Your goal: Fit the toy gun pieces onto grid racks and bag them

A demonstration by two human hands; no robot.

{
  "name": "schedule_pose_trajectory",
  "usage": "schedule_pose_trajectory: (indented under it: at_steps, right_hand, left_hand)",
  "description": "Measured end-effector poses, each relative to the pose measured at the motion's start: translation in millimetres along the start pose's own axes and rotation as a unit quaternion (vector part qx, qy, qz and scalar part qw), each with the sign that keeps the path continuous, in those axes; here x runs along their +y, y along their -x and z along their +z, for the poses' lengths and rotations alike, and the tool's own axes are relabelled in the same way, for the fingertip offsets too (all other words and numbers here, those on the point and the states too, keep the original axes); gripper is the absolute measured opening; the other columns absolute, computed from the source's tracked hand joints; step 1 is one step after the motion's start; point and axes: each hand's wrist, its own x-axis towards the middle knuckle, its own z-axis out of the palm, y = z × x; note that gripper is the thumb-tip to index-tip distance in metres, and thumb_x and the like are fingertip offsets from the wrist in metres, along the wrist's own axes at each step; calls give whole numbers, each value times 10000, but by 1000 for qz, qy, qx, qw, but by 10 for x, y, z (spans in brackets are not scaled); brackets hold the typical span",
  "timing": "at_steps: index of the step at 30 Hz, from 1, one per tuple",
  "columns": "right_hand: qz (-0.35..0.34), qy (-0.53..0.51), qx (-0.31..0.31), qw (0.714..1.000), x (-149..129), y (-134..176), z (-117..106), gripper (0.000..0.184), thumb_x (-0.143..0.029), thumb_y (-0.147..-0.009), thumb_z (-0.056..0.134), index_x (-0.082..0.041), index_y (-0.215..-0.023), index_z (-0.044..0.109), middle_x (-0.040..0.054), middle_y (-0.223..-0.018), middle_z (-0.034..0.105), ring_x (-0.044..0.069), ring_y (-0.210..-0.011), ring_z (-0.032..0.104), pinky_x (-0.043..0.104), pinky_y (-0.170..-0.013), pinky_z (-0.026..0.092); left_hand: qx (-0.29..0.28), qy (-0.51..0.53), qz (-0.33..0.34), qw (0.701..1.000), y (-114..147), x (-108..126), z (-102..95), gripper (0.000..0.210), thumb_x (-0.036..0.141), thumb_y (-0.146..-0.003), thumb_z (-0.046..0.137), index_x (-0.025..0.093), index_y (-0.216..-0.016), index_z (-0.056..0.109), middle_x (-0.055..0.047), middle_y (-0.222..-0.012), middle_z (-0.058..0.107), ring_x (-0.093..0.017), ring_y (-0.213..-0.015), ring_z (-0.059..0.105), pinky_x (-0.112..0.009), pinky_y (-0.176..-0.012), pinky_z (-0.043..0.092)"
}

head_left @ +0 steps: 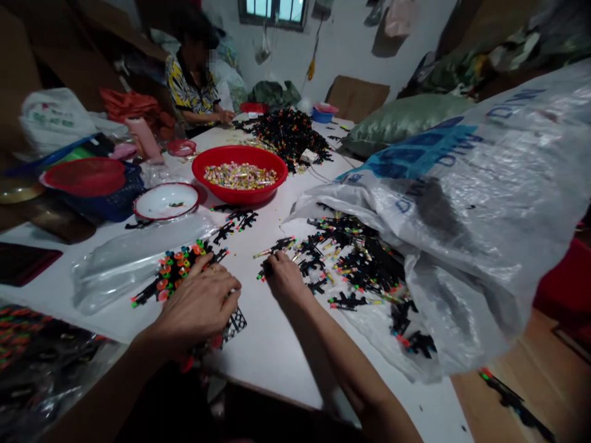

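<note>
While ranked toy guns (173, 274), black plastic with glossy orange cups (163, 285), lie leftmost, your left hand (203, 299) covers part of them, perhaps to align them; whether its fingers grip, I cannot tell. Your right hand (287, 277) pinches a loose gun (266, 269), seemingly for control, on the smooth white table (272, 354), near the crinkled translucent sack (480, 203).

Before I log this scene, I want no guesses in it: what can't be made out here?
All in the head view:
- Left hand: its back hides the palm and what lies beneath.
- Right hand: its back hides the fingertips, so the grip is unclear.
- White sack: its folds hide the depths.
- Pieces in the red bowl: too small to identify.
- Flat dark thing: cut off by the left edge.
</note>
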Motion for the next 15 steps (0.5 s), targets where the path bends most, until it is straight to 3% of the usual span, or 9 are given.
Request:
schedule_pose_trajectory:
  at_steps: [3, 5, 7, 10, 15]
  right_hand:
    - [-21, 18, 22, 999, 165, 49, -72, 392, -70, -857, 434, -204, -1223, 474, 107, -1226, 470, 216, -1071, 468, 282, -825, 430]
    - [18, 44, 26, 999, 243, -22, -110, 340, -49, -863, 400, -174, -1156, 519, 126, -1198, 486, 228, -1047, 474, 293, -812, 421]
    - [53, 55, 16, 997, 299, -116, -127, 268, -57, -885, 365, -150, -1036, 567, 134, -1122, 523, 230, -1006, 490, 292, -794, 412]
    - [32, 30, 28, 999, 350, -146, -124, 238, -99, -913, 356, -150, -992, 575, 113, -1060, 550, 214, -978, 504, 272, -791, 393]
    - [37, -33, 25, 998, 286, 163, -79, 247, -168, -935, 338, -157, -1060, 552, 98, -1030, 563, 205, -940, 521, 267, -750, 394]
  left_hand:
    - [7, -21, -3, 1000, -14, -43, -14, 292, 295, -892, 413, 197, -851, 686, -31, -819, 690, -199, -927, 601, -502, -1118, 132]
    - [9, -22, 4, 1000, -13, -36, -32, 296, 297, -900, 408, 194, -847, 681, -25, -816, 688, -186, -902, 609, -492, -1121, 141]
    - [23, -23, 25, 999, 1, -3, -60, 291, 301, -913, 400, 189, -894, 668, -27, -908, 687, -182, -950, 600, -486, -1129, 129]
    - [49, -32, 52, 997, 26, 74, -99, 289, 341, -920, 411, 183, -979, 647, -49, -1072, 654, -209, -1095, 541, -502, -1133, 100]
    - [-23, -26, 49, 998, 30, 145, -99, 335, 337, -924, 401, 181, -769, 653, -24, -760, 651, -182, -863, 586, -524, -1117, 130]
